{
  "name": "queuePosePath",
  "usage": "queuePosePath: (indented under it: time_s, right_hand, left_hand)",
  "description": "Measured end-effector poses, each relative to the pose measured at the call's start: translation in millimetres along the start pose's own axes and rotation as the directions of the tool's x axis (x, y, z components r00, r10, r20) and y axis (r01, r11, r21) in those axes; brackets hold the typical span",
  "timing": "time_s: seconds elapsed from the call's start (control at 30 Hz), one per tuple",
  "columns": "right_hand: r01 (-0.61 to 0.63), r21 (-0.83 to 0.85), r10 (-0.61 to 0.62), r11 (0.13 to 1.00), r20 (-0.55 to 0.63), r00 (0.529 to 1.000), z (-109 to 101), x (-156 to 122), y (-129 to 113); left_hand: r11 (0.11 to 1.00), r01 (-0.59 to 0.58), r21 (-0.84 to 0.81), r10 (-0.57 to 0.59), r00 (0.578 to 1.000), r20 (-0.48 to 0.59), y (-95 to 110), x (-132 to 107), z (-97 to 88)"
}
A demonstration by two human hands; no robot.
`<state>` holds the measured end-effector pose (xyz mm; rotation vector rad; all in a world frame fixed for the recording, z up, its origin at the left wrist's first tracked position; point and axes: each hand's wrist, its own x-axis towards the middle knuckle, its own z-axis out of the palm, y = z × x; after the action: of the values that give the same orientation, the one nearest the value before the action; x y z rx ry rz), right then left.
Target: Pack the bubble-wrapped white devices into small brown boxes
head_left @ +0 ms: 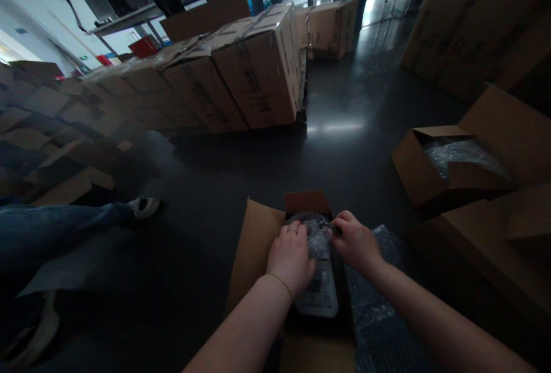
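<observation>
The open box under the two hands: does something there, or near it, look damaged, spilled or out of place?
Nothing looks damaged or spilled. The left hand and right hand rest on a bubble-wrapped item lying in the open box. A loose sheet of bubble wrap lies on the floor beside it.

The open carton (258, 247) is plain brown. Inside it lies a grey, clear-wrapped item (321, 292). Left of the carton stretch blue jeans (55, 229) ending in a white shoe (144, 206). Behind it spreads a dark glossy floor (344, 149).
</observation>
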<state>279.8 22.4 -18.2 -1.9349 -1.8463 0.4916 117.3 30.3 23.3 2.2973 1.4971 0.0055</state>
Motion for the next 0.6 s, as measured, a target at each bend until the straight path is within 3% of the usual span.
queuePosePath:
  time_s: [0.1,0.17,0.33,0.6]
  right_hand:
    - [-0.032,0.105,0.033,0.994,-0.007,0.999,2.0,-7.8,0.5]
    - [-0.012,0.127,0.010,0.992,0.015,1.000,1.7,-16.9,-2.5]
    - [0.137,-0.049,-0.132,0.989,0.090,0.987,-2.1,-29.1,-9.5]
    - [0.309,-0.226,-0.289,0.924,0.117,0.950,-2.1,-6.5,-7.8]
  left_hand:
    - [0.977,-0.075,0.199,0.075,0.997,0.008,4.7,9.5,-1.4]
    - [0.963,-0.142,0.228,0.136,0.990,0.040,3.0,15.5,0.7]
    - [0.971,-0.180,0.155,0.159,0.978,0.138,-19.5,32.5,5.3]
    - [0.950,-0.311,-0.023,0.311,0.941,0.132,-34.6,52.1,-4.7]
